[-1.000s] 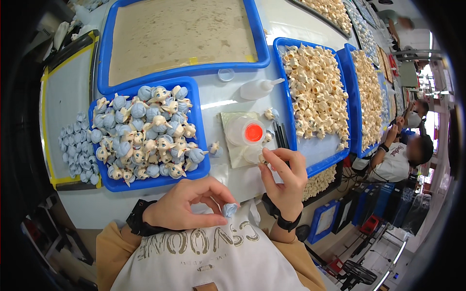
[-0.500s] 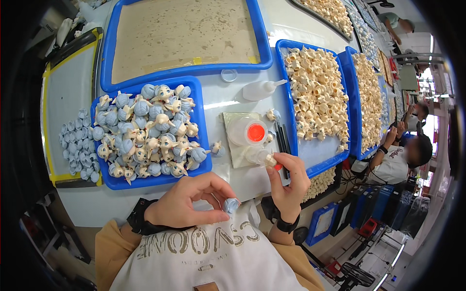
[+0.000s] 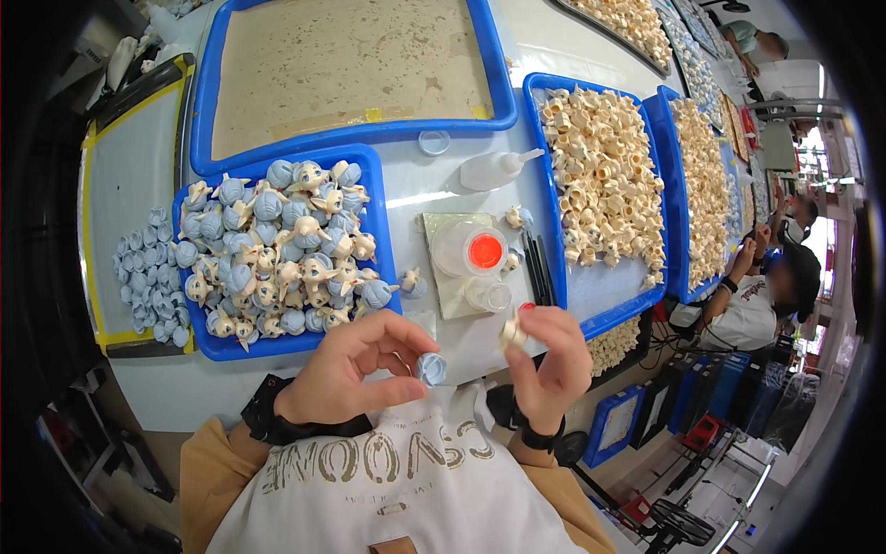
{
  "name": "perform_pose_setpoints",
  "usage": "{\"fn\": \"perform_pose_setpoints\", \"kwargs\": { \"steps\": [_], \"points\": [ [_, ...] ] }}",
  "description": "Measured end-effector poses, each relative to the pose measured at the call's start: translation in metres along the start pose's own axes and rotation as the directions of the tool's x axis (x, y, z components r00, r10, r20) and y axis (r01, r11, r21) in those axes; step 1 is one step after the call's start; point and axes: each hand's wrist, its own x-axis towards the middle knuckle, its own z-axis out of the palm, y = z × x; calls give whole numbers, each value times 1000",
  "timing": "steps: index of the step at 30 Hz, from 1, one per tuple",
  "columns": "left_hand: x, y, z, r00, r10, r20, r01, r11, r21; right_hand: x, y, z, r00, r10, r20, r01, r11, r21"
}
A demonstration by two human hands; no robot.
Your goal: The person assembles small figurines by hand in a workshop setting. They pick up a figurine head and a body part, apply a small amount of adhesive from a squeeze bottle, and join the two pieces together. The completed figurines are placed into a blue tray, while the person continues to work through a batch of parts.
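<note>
While left fingers [image 3: 408, 334] hold it, the blue cap [image 3: 431, 369] opens upward.

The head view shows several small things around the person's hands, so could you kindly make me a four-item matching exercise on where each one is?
Column one
1. Small round pale-blue piece
2. Small cream-coloured piece
3. Round translucent tub showing a red-orange disc
4. Thin black rods

Column two
A. On a square pale-green slab
B. At the fingertips of the right hand
C. Beside a blue plastic tray of cream pieces
D. At the fingertips of the left hand

Right pairs: 1-D; 2-B; 3-A; 4-C.
</note>
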Motion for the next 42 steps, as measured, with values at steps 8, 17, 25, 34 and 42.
{"fn": "perform_pose_setpoints", "kwargs": {
  "steps": [8,17,25,34,42],
  "points": [
    [0,1,0,1000,29,0,-29,996,-82,6,-25,22,979,-147,138,107,959,261],
    [0,3,-1,998,-56,-22,55,998,-42,8,-24,20,958,-153,241,123,984,132],
    [0,9,6,992,-117,-39,116,993,-14,5,-22,15,950,-164,267,116,976,186],
    [5,7,13,994,-100,-34,100,995,6,0,-29,18,970,-54,236,46,998,40],
    [7,1,14,997,-59,-44,66,978,196,-14,-19,23,970,-60,236,49,997,51]
  ]
}}
